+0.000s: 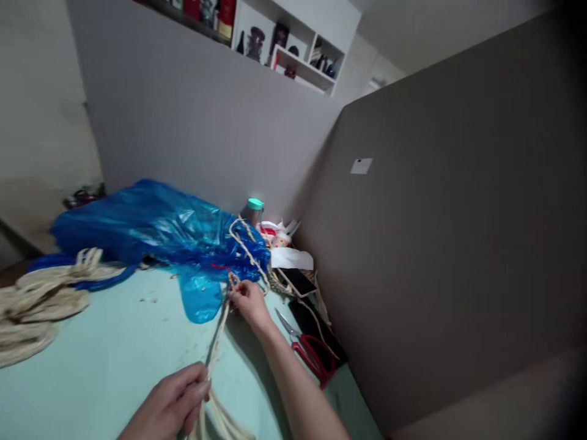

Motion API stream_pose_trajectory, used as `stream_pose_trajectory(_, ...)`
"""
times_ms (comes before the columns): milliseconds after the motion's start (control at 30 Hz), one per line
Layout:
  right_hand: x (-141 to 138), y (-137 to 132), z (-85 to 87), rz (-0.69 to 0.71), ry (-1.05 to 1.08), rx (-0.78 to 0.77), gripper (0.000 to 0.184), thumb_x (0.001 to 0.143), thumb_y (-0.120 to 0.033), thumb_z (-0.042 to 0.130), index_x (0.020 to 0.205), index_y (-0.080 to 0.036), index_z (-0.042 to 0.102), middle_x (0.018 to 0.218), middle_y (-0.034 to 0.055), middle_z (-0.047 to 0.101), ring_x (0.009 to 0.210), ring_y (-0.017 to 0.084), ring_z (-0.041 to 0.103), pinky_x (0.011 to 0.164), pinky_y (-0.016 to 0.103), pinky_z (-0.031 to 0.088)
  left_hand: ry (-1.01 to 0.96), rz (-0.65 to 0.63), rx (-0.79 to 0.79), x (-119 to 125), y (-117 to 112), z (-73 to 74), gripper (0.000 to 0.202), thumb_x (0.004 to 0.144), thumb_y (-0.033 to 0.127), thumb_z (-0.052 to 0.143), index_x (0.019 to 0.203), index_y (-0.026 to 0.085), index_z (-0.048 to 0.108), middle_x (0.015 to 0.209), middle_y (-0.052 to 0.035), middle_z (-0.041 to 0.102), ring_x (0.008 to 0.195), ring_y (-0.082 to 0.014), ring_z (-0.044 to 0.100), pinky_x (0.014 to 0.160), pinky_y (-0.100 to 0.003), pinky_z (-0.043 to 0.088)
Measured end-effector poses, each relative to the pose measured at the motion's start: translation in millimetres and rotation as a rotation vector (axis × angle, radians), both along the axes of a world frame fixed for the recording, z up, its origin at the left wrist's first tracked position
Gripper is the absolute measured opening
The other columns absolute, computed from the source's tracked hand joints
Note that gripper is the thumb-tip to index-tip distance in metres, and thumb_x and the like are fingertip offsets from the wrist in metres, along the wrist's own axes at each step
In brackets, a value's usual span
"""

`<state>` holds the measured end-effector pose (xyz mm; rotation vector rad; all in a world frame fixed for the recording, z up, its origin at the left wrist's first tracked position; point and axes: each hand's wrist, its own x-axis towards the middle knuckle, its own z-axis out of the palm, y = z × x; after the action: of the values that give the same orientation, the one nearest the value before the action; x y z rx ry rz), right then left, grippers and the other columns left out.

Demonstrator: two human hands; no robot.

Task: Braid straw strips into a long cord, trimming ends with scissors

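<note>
A bundle of cream cord (219,333) runs between my two hands above the pale green tabletop. My left hand (177,400), low in the view, is closed around the cord, and loose strands hang below it toward the bottom edge. Farther up, my right hand (247,302) pinches the cord's upper end, where a small loop sticks out above the fingertips. The exact grip of those fingertips is partly hidden. Just behind the right hand lies a crumpled blue plastic bag (202,293), with a thin red string (221,267) on it.
Red-handled scissors (305,351) lie right of my forearm, beside a dark flat object (300,313). A bundle of cream cords (46,293) rests at the left. A bottle with a green lid (255,211) stands at the back. Grey partitions (220,122) rise behind and to the right.
</note>
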<state>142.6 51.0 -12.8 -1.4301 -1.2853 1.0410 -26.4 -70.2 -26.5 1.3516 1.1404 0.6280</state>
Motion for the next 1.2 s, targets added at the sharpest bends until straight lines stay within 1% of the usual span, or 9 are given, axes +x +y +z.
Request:
stream_pose_trajectory(100, 3.8, 1.2, 0.0, 0.022, 0.100, -0.004, 0.012, 0.073, -0.025, 0.065, 0.072, -0.018, 0.055, 0.055, -0.0038, 0.057, 0.049, 0.012, 0.054, 0.051, 0.024, 0.045, -0.017, -0.010, 0.006, 2.5, -2.5, 10.0, 0.041, 0.082, 0.059, 0.052, 0.064, 0.023, 0.043, 0.046, 0.0072, 0.040, 0.049, -0.0122, 0.034, 0.050, -0.023, 0.028)
stream_pose_trajectory(167, 3.6, 1.2, 1.7, 0.027, 0.170, -0.008, 0.012, 0.072, -0.026, 0.062, 0.072, -0.018, 0.054, 0.057, -0.0023, 0.058, 0.049, 0.013, 0.054, 0.052, 0.024, 0.046, -0.015, -0.012, 0.029, 2.7, -4.0, 13.0, 0.039, 0.085, 0.054, 0.049, 0.063, 0.023, 0.041, 0.047, 0.0076, 0.039, 0.049, -0.0120, 0.032, 0.051, -0.024, 0.026)
stream_pose_trajectory(367, 0.3, -0.7, 7.3, 0.003, 0.315, 0.000, 0.018, 0.063, -0.028, 0.065, 0.071, -0.018, 0.052, 0.059, -0.0033, 0.055, 0.052, 0.010, 0.051, 0.052, 0.022, 0.042, 0.023, -0.012, 0.082, 1.6, -4.4, 15.9, 0.035, 0.087, 0.047, 0.047, 0.063, 0.023, 0.040, 0.049, 0.0068, 0.042, 0.051, -0.0130, 0.037, 0.054, -0.025, 0.028)
stream_pose_trajectory(500, 6.4, -1.2, 10.8, 0.031, 0.344, -0.024, 0.016, 0.059, -0.026, 0.065, 0.066, -0.018, 0.053, 0.055, -0.0047, 0.051, 0.051, 0.009, 0.046, 0.050, 0.021, 0.038, 0.054, -0.015, 0.072, -1.3, -3.7, 17.1, 0.035, 0.087, 0.048, 0.044, 0.063, 0.024, 0.040, 0.051, 0.0067, 0.042, 0.050, -0.0132, 0.036, 0.053, -0.026, 0.028)
stream_pose_trajectory(600, 9.7, -0.4, 12.1, 0.014, 0.333, 0.003, 0.012, 0.059, -0.022, 0.065, 0.065, -0.018, 0.055, 0.061, -0.0034, 0.054, 0.057, 0.009, 0.048, 0.051, 0.019, 0.038, 0.099, -0.011, 0.079, -3.2, -4.5, 20.6, 0.036, 0.088, 0.047, 0.043, 0.061, 0.024, 0.038, 0.052, 0.0063, 0.042, 0.052, -0.0135, 0.038, 0.055, -0.026, 0.029)
stream_pose_trajectory(733, 7.0, 1.8, 9.6, -0.027, 0.351, 0.041, 0.012, 0.061, -0.021, 0.064, 0.067, -0.019, 0.054, 0.066, -0.0038, 0.056, 0.061, 0.011, 0.053, 0.056, 0.022, 0.045, 0.128, 0.010, 0.098, -4.1, -4.6, 25.2, 0.036, 0.088, 0.046, 0.042, 0.060, 0.024, 0.038, 0.054, 0.0059, 0.043, 0.054, -0.0145, 0.041, 0.058, -0.027, 0.031)
stream_pose_trajectory(900, 4.9, 5.0, 5.7, -0.042, 0.459, 0.005, 0.019, 0.063, -0.020, 0.064, 0.071, -0.020, 0.047, 0.062, -0.0050, 0.054, 0.060, 0.012, 0.059, 0.065, 0.028, 0.052, 0.124, 0.032, 0.113, -7.2, 0.6, 27.4, 0.035, 0.084, 0.048, 0.045, 0.060, 0.023, 0.040, 0.054, 0.0054, 0.041, 0.055, -0.0151, 0.040, 0.057, -0.027, 0.029)
stream_pose_trajectory(1067, 8.4, 7.3, 5.4, -0.016, 0.523, -0.038, 0.020, 0.061, -0.018, 0.069, 0.071, -0.017, 0.052, 0.062, -0.0031, 0.058, 0.054, 0.009, 0.055, 0.058, 0.023, 0.049, 0.199, 0.017, 0.218, -10.4, 6.2, 38.3, 0.029, 0.082, 0.043, 0.048, 0.065, 0.021, 0.054, 0.065, 0.0017, 0.051, 0.068, -0.0187, 0.049, 0.064, -0.027, 0.035)
stream_pose_trajectory(1200, 9.4, 6.1, 5.4, 0.014, 0.539, -0.045, 0.021, 0.060, -0.018, 0.071, 0.069, -0.017, 0.052, 0.059, -0.0019, 0.059, 0.053, 0.009, 0.055, 0.055, 0.022, 0.047, 0.369, -0.054, 0.322, -8.2, 4.4, 45.3, 0.029, 0.087, 0.039, 0.044, 0.066, 0.021, 0.054, 0.068, -0.0007, 0.059, 0.070, -0.0207, 0.055, 0.066, -0.029, 0.037)
